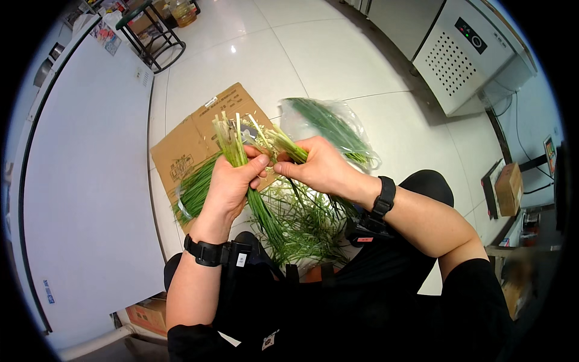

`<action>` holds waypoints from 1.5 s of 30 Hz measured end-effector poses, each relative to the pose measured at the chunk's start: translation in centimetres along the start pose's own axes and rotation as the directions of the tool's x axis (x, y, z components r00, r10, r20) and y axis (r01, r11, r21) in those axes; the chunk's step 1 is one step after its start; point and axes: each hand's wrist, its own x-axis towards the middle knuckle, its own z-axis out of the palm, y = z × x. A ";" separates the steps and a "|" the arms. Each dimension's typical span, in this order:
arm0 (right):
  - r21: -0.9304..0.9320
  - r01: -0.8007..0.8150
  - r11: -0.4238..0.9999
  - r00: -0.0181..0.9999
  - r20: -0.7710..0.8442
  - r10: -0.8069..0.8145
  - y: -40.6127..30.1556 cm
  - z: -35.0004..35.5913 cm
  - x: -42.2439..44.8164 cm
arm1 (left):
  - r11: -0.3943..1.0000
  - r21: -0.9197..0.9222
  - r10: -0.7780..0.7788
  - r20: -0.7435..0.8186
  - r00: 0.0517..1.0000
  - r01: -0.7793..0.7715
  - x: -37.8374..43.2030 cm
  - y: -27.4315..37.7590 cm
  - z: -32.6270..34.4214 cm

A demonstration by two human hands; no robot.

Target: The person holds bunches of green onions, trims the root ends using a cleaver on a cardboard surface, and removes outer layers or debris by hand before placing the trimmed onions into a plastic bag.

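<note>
My left hand [235, 178] grips a bunch of garlic chives [229, 140], pale stem ends up and dark green leaves hanging down. Close beside it, my right hand [316, 165] holds a smaller bunch of chives [287, 144] by the stems. The two hands' fingertips nearly meet. Behind them a flattened cardboard sheet [196, 135] lies on the floor, with cut stem bits and a partly hidden dark blade on it. A bundle of green chives [199, 185] rests on its left part. Loose leaf trimmings [307, 231] are heaped below my hands.
A clear plastic bag of chives [332, 126] lies on the tiled floor, right of the cardboard. A white chest-type appliance [90, 172] stands at left, a metal-framed stool [151, 36] at upper left. A cabinet with a perforated panel [450, 63] stands at upper right, small cardboard boxes [509, 190] at right.
</note>
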 end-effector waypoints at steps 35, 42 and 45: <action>-0.155 0.006 0.988 0.996 -0.088 -0.020 -0.7 0.0 -0.4 | 0.911 0.400 0.169 -0.140 0.976 -0.100 -0.3 -0.1 0.5; -0.195 -0.014 0.981 0.996 -0.095 -0.005 -0.7 -0.4 -0.2 | 0.984 0.061 0.175 -0.141 0.974 -0.168 -0.3 0.8 0.1; -0.174 0.002 0.985 0.995 -0.097 -0.020 -0.3 -0.5 -0.2 | 0.981 0.011 0.194 -0.180 0.964 -0.195 0.0 1.3 -0.6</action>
